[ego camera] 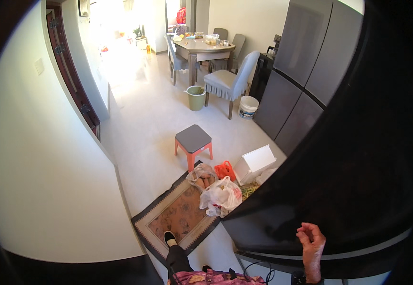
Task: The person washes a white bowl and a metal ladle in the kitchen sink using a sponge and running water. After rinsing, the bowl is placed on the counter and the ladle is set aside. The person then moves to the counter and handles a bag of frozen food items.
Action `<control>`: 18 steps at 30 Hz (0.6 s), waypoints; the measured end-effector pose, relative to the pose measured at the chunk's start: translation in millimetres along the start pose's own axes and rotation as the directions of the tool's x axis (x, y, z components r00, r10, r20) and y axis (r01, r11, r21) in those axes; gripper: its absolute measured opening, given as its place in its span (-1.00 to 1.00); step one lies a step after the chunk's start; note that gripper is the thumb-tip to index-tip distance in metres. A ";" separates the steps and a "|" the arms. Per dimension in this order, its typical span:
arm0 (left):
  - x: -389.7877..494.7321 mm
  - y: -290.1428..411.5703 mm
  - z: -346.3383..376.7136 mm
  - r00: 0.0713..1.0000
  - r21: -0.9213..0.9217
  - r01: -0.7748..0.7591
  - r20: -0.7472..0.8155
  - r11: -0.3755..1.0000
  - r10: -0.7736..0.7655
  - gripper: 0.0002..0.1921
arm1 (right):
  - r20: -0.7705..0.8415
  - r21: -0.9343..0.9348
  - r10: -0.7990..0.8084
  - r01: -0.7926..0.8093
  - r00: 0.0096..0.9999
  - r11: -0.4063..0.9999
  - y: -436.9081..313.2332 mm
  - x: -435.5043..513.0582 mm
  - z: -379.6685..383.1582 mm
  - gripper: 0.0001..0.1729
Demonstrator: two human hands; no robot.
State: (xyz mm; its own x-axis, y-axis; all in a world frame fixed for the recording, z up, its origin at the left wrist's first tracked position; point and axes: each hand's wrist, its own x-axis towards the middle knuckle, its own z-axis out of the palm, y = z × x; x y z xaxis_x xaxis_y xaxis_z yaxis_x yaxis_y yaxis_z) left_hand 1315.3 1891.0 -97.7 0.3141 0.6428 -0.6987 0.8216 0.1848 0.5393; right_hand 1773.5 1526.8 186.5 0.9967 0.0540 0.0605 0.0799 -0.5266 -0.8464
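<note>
My right hand (311, 237) is raised at the lower right, beside a dark glossy surface, fingers curled with a gap between thumb and fingertips and nothing seen in it. My left hand is out of view. Before me a patterned floor mat (178, 213) lies under one of my feet. At its far right corner are a clear plastic bag (202, 177) of brownish, root-like produce and a white plastic bag (222, 196). A red plastic bag (225, 170) lies behind them. Green stalks (250, 190) lie beside the white bag.
A grey-topped stool (194, 139) with orange legs stands beyond the mat. A white box (258, 160) is near the tall grey cabinet doors (302, 46). Farther off are a green bucket (195, 99), a white bucket (248, 107), a covered chair (224, 78) and a dining table (202, 44) holding containers.
</note>
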 end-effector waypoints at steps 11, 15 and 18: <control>157.4 85.3 -70.4 0.988 -0.199 0.083 0.143 0.976 -0.055 -0.76 | -0.321 0.097 0.292 -0.275 0.901 0.957 5.8 35.8 37.6 -0.72; 240.0 84.1 -106.2 0.976 0.190 -0.195 0.139 0.962 0.171 -0.66 | -0.346 0.034 0.294 -0.301 0.891 0.953 11.4 35.3 34.9 -0.69; 297.4 84.0 -120.2 0.929 0.351 -0.371 0.139 0.860 0.344 -0.66 | -0.293 -0.004 0.302 -0.317 0.907 0.949 16.0 36.8 34.9 -0.62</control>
State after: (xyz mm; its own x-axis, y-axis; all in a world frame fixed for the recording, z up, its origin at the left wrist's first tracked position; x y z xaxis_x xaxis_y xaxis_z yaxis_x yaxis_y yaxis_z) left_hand 1420.6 2187.0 -203.7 0.6406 0.5571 -0.5285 0.7566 -0.3404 0.5583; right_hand 1811.0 1550.0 156.8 0.9323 -0.3588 -0.0453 -0.2399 -0.5198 -0.8199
